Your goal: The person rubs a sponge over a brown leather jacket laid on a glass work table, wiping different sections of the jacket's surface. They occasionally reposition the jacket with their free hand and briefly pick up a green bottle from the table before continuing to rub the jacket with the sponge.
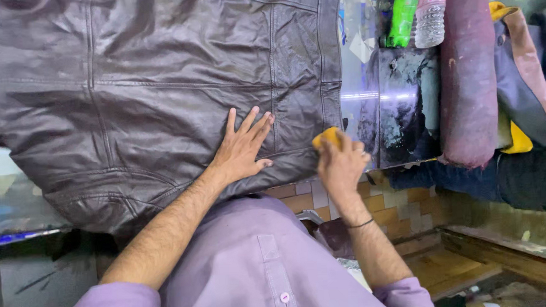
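A dark brown leather jacket (147, 85) lies spread flat over the worktop (368, 94), covering most of it. The left hand (241, 150) rests on the leather near its lower hem, fingers released and splayed, pinning it down. The right hand (342, 163) has its fingers clenched around a small yellow sponge (327, 136), held at the jacket's edge beside the seam. The leather shines unevenly, so how much has been wiped cannot be judged. Beyond stand a green bottle (404, 13) and a clear bottle (430, 13), contents unclear, beside a rolled maroon hide (467, 71).
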